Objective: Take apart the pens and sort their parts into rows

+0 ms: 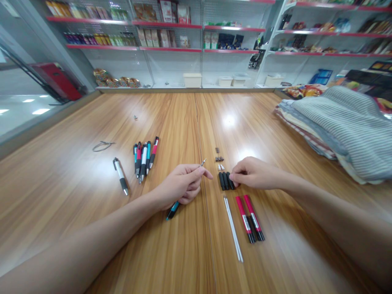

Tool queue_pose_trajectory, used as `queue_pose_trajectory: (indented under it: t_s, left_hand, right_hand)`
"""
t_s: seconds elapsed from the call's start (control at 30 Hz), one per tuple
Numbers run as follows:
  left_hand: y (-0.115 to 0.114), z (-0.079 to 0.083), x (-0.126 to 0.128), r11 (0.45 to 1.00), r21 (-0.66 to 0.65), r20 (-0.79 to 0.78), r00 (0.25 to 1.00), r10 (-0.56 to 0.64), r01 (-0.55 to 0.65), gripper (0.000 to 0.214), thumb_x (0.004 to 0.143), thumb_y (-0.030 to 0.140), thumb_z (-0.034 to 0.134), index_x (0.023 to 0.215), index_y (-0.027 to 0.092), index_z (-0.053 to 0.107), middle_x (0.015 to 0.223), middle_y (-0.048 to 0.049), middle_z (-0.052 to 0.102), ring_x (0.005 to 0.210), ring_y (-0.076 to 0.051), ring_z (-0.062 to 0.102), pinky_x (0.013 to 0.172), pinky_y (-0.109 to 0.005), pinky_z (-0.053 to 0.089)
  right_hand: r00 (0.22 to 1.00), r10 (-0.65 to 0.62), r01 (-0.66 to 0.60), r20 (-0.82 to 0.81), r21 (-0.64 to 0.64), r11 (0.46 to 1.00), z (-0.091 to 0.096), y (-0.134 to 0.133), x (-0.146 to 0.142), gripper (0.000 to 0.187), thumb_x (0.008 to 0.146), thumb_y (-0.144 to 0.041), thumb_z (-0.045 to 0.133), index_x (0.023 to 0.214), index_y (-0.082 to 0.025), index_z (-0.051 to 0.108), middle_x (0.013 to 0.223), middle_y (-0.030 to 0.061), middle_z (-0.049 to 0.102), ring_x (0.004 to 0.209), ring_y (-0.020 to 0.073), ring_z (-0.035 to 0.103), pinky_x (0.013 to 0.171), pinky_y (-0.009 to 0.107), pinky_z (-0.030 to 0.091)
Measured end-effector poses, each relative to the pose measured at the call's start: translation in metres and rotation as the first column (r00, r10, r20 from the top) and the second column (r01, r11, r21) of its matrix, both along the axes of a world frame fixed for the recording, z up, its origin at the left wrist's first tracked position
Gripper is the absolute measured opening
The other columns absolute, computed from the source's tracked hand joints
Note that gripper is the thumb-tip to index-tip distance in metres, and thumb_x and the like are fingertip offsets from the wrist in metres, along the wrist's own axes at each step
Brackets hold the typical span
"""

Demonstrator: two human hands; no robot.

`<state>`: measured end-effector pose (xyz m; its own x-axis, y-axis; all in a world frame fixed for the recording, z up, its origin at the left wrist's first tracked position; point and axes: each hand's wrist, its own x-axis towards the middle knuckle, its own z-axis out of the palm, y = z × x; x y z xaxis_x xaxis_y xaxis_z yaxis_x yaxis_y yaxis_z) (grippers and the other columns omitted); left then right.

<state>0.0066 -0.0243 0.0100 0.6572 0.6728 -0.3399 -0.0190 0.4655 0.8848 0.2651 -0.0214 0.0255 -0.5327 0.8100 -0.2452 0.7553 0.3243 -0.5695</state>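
My left hand [182, 185] is closed round a teal pen barrel [173, 210], whose metal refill tip [203, 162] sticks out past the fingers. My right hand [252, 173] pinches at a row of black grip sleeves [226, 181] lying on the wooden table [171, 118]. Behind the sleeves lie small white parts [221, 167] and tiny dark parts [218, 158]. In front of them lie white refills [233, 228] and two red barrels [250, 218].
Several assembled pens [144, 159] lie in a group to the left, with a single white pen [120, 176] beside them and a thin loop [102, 145] farther left. Folded striped cloths [346, 122] are stacked at the right. Stocked shelves [165, 49] line the far wall.
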Motion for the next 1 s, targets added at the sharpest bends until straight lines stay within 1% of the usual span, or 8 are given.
queue_pose_trajectory:
  t_s: [0.6,0.73,0.8,0.87,0.9,0.93,0.97,1.0]
  left_hand:
    - [-0.001,0.0,0.0,1.0,0.002,0.012,1.0,-0.007,0.007,0.028,0.094,0.043,0.05,0.097,0.016,0.059,0.052,0.0092,0.023,0.04,-0.004,0.016,0.032,-0.014,0.013]
    - [0.0,0.001,0.0,1.0,0.004,0.006,1.0,-0.012,0.012,0.028,0.094,0.043,0.05,0.095,0.016,0.058,0.053,0.0091,0.023,0.04,-0.004,0.015,0.033,-0.014,0.012]
    - [0.0,0.001,0.0,1.0,0.009,-0.001,1.0,-0.017,0.017,0.028,0.094,0.043,0.05,0.095,0.017,0.058,0.053,0.0092,0.023,0.041,-0.004,0.015,0.033,-0.014,0.012]
    - [0.0,0.001,0.0,0.999,0.021,-0.015,0.999,-0.032,0.033,0.029,0.094,0.044,0.049,0.098,0.017,0.057,0.053,0.0094,0.023,0.041,-0.004,0.015,0.034,-0.014,0.012]
    - [0.0,0.001,-0.001,0.998,0.031,-0.024,0.998,-0.052,0.053,0.03,0.094,0.045,0.048,0.099,0.017,0.057,0.054,0.0095,0.023,0.041,-0.004,0.015,0.034,-0.014,0.012]
    - [0.0,0.0,-0.001,0.996,0.042,-0.033,0.996,-0.083,0.085,0.031,0.095,0.046,0.047,0.1,0.017,0.057,0.054,0.0095,0.023,0.041,-0.004,0.016,0.034,-0.015,0.013]
    - [-0.001,0.0,-0.001,0.99,0.063,-0.044,0.991,-0.124,0.126,0.032,0.095,0.047,0.046,0.101,0.017,0.056,0.055,0.0096,0.023,0.041,-0.004,0.018,0.035,-0.015,0.014]
    - [-0.001,-0.001,-0.002,0.98,0.096,-0.06,0.984,-0.168,0.173,0.034,0.095,0.048,0.044,0.102,0.017,0.056,0.054,0.0095,0.024,0.041,-0.005,0.02,0.036,-0.015,0.016]
  right_hand:
    - [0.996,0.023,-0.022,-0.083,0.01,1.0,0.002,-0.001,0.0,0.027,0.085,-0.025,0.053,0.069,-0.016,0.073,0.067,0.0028,0.07,0.056,0.0121,0.057,0.056,0.025,0.038]
    - [0.995,0.032,-0.03,-0.094,0.022,0.999,-0.001,0.001,0.002,0.028,0.085,-0.026,0.053,0.066,-0.016,0.071,0.061,0.0013,0.065,0.053,0.0107,0.052,0.053,0.025,0.035]
    - [0.992,-0.01,0.02,-0.127,0.075,0.997,-0.004,0.002,0.002,0.032,0.087,-0.028,0.052,0.062,-0.015,0.067,0.055,-0.0002,0.058,0.05,0.01,0.047,0.05,0.025,0.031]
    - [0.971,-0.101,0.15,-0.218,0.222,0.964,-0.009,0.0,0.0,0.031,0.089,-0.03,0.052,0.065,-0.015,0.065,0.054,-0.0012,0.053,0.051,0.0102,0.045,0.05,0.025,0.031]
    - [0.949,-0.129,0.223,-0.286,0.324,0.92,-0.011,-0.001,-0.003,0.026,0.089,-0.03,0.053,0.073,-0.015,0.067,0.058,-0.0007,0.055,0.054,0.0111,0.047,0.052,0.025,0.033]
    - [0.927,-0.124,0.279,-0.355,0.429,0.859,-0.013,-0.003,-0.007,0.019,0.088,-0.029,0.055,0.085,-0.015,0.068,0.066,0.0008,0.058,0.061,0.0128,0.051,0.056,0.026,0.038]
    - [0.912,-0.077,0.301,-0.403,0.529,0.793,-0.015,-0.005,-0.011,0.019,0.087,-0.027,0.057,0.099,-0.016,0.067,0.077,0.0032,0.062,0.07,0.015,0.054,0.063,0.028,0.042]
    - [0.912,0.001,0.274,-0.41,0.611,0.743,-0.017,-0.007,-0.015,0.026,0.087,-0.025,0.059,0.111,-0.017,0.064,0.087,0.0056,0.064,0.08,0.0174,0.057,0.07,0.031,0.045]
